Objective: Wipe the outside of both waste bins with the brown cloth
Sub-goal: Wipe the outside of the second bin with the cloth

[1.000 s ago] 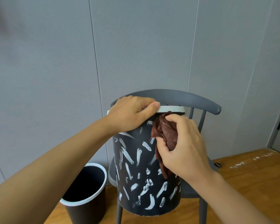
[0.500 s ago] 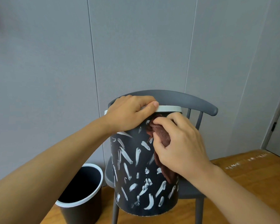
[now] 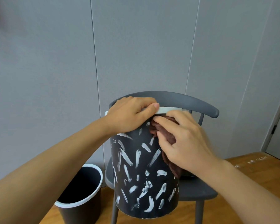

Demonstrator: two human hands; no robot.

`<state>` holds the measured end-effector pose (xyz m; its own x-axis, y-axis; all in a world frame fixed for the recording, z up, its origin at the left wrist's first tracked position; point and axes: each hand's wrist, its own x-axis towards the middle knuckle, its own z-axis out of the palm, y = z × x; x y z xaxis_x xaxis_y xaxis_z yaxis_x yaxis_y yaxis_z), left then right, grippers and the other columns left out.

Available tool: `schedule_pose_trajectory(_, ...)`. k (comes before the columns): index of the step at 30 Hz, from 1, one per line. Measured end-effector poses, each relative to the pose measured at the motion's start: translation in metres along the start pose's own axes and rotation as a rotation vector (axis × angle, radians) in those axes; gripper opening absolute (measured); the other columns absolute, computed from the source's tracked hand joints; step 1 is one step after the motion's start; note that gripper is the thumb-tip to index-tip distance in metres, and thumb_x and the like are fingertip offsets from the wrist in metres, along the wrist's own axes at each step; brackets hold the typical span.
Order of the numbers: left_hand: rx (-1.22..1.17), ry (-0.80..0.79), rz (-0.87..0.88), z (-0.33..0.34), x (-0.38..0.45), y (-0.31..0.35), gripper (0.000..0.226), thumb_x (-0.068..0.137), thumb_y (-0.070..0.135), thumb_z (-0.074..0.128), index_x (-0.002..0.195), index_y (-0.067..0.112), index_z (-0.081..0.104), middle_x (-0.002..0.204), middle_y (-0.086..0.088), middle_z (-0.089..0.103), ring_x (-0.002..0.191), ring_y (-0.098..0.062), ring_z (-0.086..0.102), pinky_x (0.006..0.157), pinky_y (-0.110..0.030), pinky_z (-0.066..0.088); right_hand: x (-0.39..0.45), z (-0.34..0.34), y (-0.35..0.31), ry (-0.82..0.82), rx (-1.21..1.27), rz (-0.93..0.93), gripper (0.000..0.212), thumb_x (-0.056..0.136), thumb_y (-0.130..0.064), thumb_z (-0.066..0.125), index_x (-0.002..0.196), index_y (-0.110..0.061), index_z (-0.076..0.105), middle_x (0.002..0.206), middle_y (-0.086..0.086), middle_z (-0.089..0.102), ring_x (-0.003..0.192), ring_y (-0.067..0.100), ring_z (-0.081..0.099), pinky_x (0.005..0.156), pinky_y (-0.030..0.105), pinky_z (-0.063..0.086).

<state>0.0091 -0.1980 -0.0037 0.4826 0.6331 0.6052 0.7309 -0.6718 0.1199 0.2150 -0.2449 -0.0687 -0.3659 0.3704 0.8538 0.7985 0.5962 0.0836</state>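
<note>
Steadying the light, rigid black plastic waste bin (image 3: 145, 175) by its white rim, my left hand (image 3: 129, 115) gripped; my right hand (image 3: 184, 143) clutched the soft brown cloth (image 3: 160, 130) just below that rim.

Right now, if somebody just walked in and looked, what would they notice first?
Probably the dark bin with white paint-like streaks, standing on the grey chair in the middle. The left hand grips its white rim while the right hand presses the brown cloth against its side near the top. A plain dark bin stands on the wooden floor at the lower left.
</note>
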Motion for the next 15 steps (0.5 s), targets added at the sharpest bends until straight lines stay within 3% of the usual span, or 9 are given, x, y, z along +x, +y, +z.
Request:
schedule_pose_trajectory(5, -0.013, -0.007, 0.025, -0.001, -0.002, -0.001, 0.041, 0.103, 0.056, 0.029, 0.085, 0.028, 0.053, 0.070, 0.005, 0.060, 0.068, -0.015, 0.058, 0.070, -0.046, 0.050, -0.023, -0.001, -0.006, -0.195, -0.042, -0.149, 0.049, 0.091, -0.033, 0.066, 0.138, -0.020, 0.059, 0.121, 0.004, 0.058, 0.104, 0.022, 0.056, 0.066, 0.030, 0.059)
schedule_pose_trajectory(11, -0.017, -0.002, 0.014, -0.001, 0.000, 0.001, 0.039, 0.103, 0.056, 0.030, 0.082, 0.029, 0.051, 0.067, 0.006, 0.059, 0.066, -0.015, 0.056, 0.071, -0.045, 0.050, 0.004, -0.004, -0.001, -0.070, -0.023, -0.072, 0.041, 0.097, -0.030, 0.054, 0.135, -0.019, 0.065, 0.117, 0.006, 0.059, 0.103, 0.028, 0.056, 0.068, 0.040, 0.059)
schedule_pose_trajectory(15, -0.021, -0.008, 0.024, -0.001, -0.001, -0.001, 0.041, 0.103, 0.056, 0.031, 0.082, 0.027, 0.050, 0.066, 0.004, 0.057, 0.065, -0.016, 0.055, 0.069, -0.045, 0.050, -0.009, -0.006, -0.005, -0.212, -0.028, -0.189, 0.043, 0.093, -0.027, 0.062, 0.136, -0.018, 0.063, 0.116, 0.004, 0.059, 0.098, 0.022, 0.055, 0.063, 0.032, 0.057)
